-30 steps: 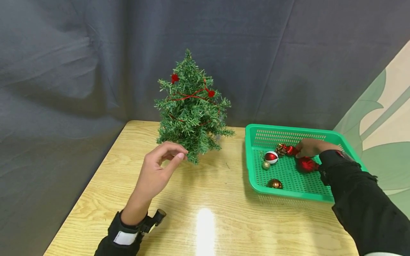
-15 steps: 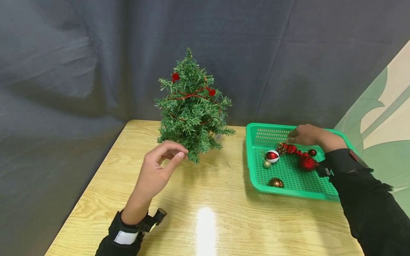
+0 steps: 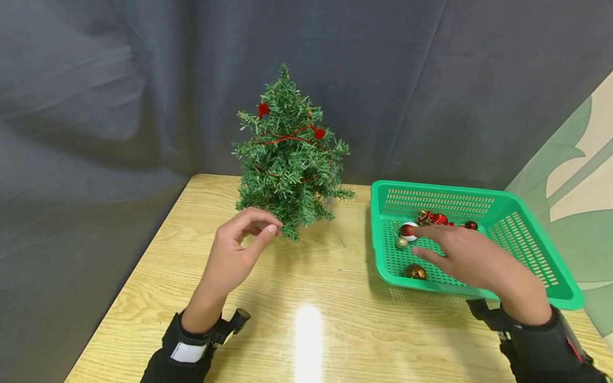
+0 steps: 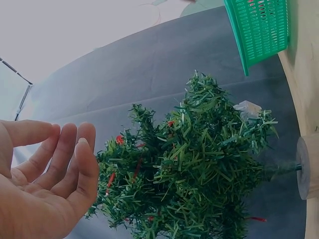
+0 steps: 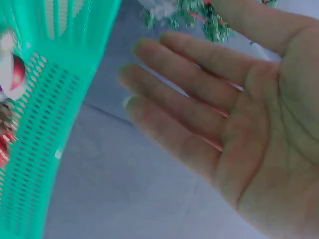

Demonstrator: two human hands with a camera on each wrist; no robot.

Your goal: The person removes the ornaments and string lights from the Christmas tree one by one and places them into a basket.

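A small artificial Christmas tree stands at the back of the table, with red string and red pompoms on its branches. My left hand hovers in front of its lower branches, fingers loosely curved around nothing; the left wrist view shows the palm bare. Over the green basket is my right hand, fingers extended and palm bare in the right wrist view. Near its fingertips lie a red-and-white ball, a small gold ball and a bronze ball. The large red ball is hidden behind this hand.
Farther back in the basket are a pine cone, a ribbed red ornament and a small dark red ball. A grey curtain hangs behind the table. The tree's round wooden base shows in the left wrist view.
My right hand has risen from among the ornaments and come back toward the basket's front side, uncovering the small dark red ball. The left hand has stayed in place.
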